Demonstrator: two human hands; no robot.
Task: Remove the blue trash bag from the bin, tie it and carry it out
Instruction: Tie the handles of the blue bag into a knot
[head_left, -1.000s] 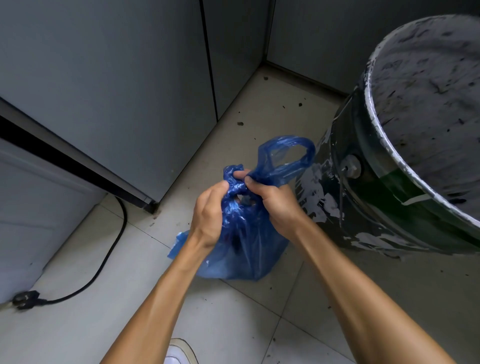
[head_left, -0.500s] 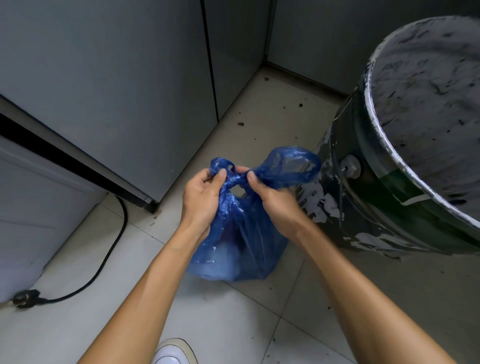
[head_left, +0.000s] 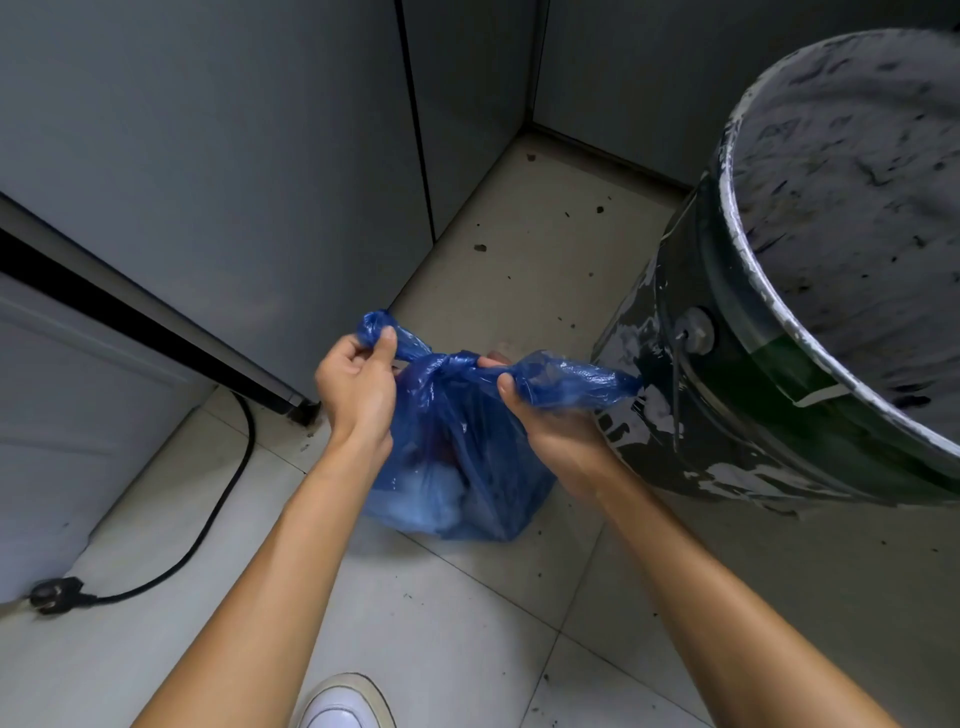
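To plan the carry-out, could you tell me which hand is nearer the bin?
Right. The right hand is beside the bin; the left hand is across the bag.

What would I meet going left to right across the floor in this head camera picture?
Black plug → its cable → left hand → blue trash bag → right hand → paint-spattered bin.
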